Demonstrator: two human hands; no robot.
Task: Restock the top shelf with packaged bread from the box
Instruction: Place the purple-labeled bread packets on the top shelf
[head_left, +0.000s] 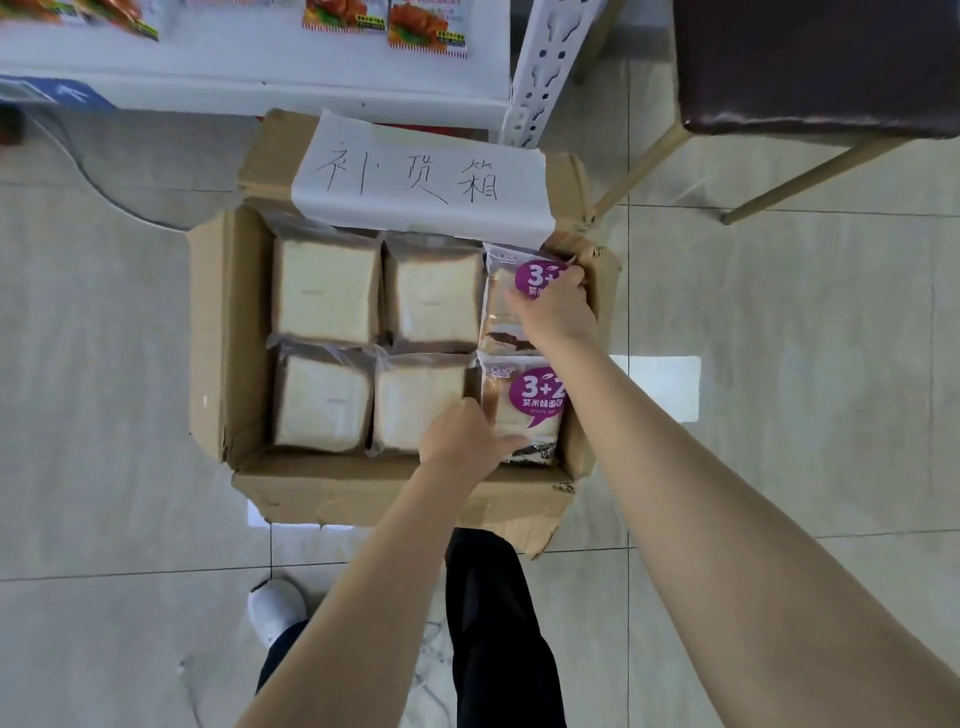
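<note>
An open cardboard box (218, 332) sits on the floor, with a handwritten paper label on its far flap. Inside lie several clear-wrapped white bread packs (324, 291) and two packs with a purple "3+2" label. My right hand (558, 306) grips the far purple-label pack (501, 312) at the box's right side. My left hand (462, 436) grips the left edge of the near purple-label pack (530, 410), thumb on its front. How my fingers lie under the packs is hidden.
A white shelf (260, 78) with orange-red snack packets (426, 26) stands beyond the box, its perforated post (545, 67) to the right. A dark-seated stool (810, 67) stands at the upper right. My legs and a white shoe (275, 608) are below on grey tiles.
</note>
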